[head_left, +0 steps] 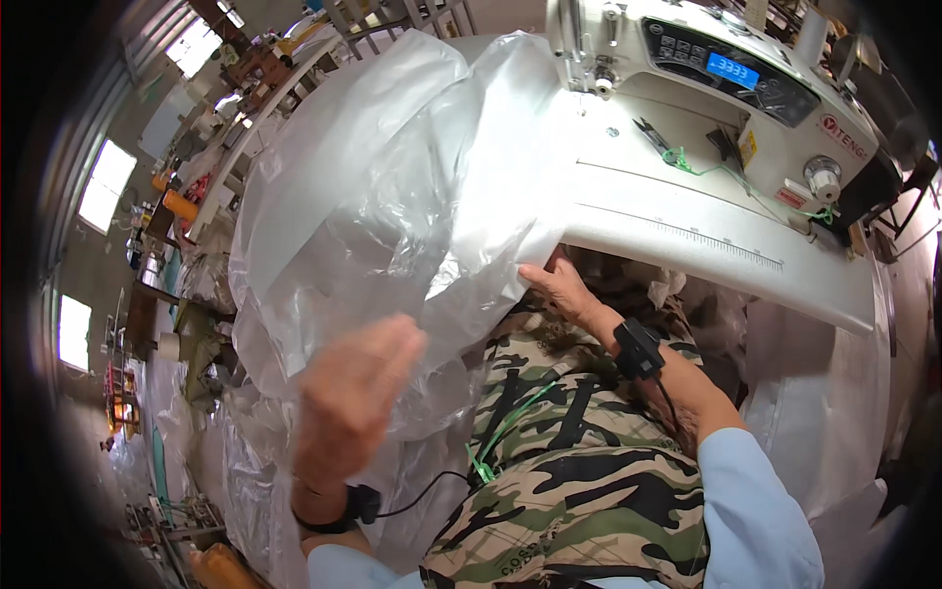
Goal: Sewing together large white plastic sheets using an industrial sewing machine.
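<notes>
While a large sheet of clear plastic film (392, 187) is being spread over the left end of the white sewing table (687, 245), its lower edge is being pinched by the right hand (561, 285) just under the table's front rim, fingers closed on the film. The left hand (348, 393) is being held lower and nearer, blurred, its fingers loosely spread with the palm against the hanging film; whether anything is being gripped there cannot be told. A black band is being worn on each wrist. A camouflage-patterned garment (569, 471) is being worn beneath both arms. Behind the film, a white sewing machine (726, 88) with a blue lit display is being shown on the table.
</notes>
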`<state>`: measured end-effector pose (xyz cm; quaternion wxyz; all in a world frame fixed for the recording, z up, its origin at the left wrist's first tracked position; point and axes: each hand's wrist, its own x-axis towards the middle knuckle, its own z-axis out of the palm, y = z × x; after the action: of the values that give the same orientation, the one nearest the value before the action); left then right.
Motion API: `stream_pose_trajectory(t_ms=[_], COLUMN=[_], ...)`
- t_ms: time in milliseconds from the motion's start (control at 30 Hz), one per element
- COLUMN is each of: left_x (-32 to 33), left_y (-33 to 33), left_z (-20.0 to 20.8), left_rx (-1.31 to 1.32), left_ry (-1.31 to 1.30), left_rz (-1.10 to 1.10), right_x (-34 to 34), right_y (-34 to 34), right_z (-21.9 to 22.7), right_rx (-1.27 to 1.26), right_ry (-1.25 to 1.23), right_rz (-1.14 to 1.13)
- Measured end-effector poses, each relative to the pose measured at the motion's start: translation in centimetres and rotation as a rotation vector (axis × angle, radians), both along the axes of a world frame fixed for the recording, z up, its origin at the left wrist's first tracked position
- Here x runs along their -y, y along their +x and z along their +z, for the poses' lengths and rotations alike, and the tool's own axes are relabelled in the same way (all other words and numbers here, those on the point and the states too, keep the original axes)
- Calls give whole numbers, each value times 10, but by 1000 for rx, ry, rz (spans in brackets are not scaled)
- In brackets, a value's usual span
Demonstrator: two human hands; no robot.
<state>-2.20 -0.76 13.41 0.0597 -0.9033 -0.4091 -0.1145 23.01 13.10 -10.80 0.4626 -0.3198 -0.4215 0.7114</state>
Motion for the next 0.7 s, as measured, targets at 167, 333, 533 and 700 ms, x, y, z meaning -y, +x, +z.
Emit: stream_pose_trajectory(t_ms=[167, 333, 533, 700], left_x=[4, 0, -8, 3], left_y=[58, 67, 75, 92], left_z=[-45, -57, -54, -75], left_rx=[171, 210, 288, 368], left_ry=[-171, -214, -202, -403], left_rz=[-156, -156, -93, -133], right_x=[-1, 24, -9, -29], right_y=[10, 22, 14, 5], right_z=[17, 1, -49, -15], right_rx=[43, 133, 6, 88], right_ry=[42, 74, -199, -250], right_rz=[-4, 517, -97, -402])
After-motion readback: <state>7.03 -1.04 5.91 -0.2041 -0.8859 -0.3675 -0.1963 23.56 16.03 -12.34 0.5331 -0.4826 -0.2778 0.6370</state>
